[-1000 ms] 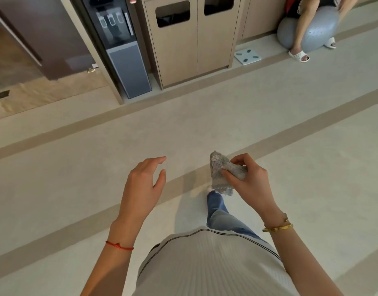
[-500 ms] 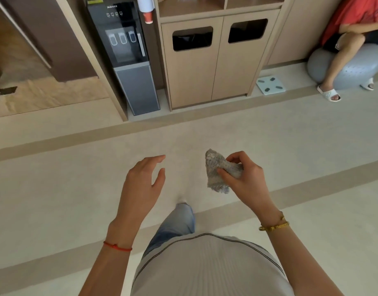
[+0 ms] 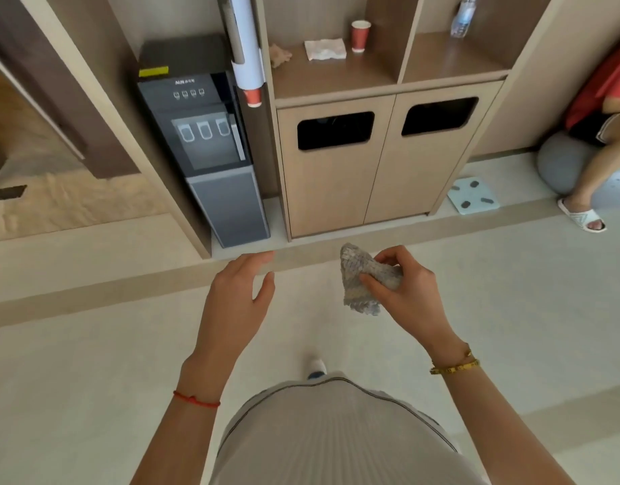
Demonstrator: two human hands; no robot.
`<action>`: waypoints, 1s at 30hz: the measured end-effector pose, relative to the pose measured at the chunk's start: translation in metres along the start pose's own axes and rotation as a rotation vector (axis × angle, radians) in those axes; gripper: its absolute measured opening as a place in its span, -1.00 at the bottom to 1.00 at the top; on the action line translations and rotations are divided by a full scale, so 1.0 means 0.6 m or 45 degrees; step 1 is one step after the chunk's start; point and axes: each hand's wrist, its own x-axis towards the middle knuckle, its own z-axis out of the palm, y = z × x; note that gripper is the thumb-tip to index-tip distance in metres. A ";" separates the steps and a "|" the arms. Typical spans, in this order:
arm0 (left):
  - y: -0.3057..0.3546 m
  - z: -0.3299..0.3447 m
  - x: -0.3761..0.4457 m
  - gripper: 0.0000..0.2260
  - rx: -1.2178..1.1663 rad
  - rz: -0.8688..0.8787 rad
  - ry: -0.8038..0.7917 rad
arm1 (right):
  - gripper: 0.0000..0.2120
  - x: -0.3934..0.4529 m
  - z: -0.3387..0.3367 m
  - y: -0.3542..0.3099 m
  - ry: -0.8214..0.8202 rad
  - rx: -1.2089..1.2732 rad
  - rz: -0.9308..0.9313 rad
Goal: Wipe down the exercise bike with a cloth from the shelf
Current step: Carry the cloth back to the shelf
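My right hand point(image 3: 408, 295) grips a crumpled grey cloth point(image 3: 359, 278) in front of my waist, thumb across its middle. My left hand point(image 3: 237, 295) hangs beside it with fingers straight and relaxed, holding nothing. Ahead stands the wooden shelf point(image 3: 336, 78), its open compartment at chest height. A white folded cloth point(image 3: 325, 49), a small tan cloth point(image 3: 280, 54) and a red paper cup point(image 3: 360, 35) lie on it. No exercise bike is in view.
A dark water dispenser point(image 3: 203, 141) stands left of the shelf, with a cup holder tube point(image 3: 247, 47) on the post. Two bin doors point(image 3: 382, 162) sit under the shelf. A floor scale point(image 3: 473, 195) and a person on a grey ball point(image 3: 564, 166) are at the right. A plastic bottle point(image 3: 462, 15) stands in the right compartment.
I have walked closer to the shelf and the view has tilted up, so its open compartment now shows. Both hands keep their pose, the right still gripping the grey cloth.
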 end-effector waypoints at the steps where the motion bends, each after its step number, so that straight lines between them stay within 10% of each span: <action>1: -0.001 -0.001 0.041 -0.69 0.008 0.013 -0.002 | -0.74 0.042 0.004 -0.005 0.010 -0.001 -0.012; 30: -0.015 0.183 0.997 -0.71 0.079 -0.098 0.184 | -0.71 1.191 0.101 0.109 -0.260 -0.010 -0.047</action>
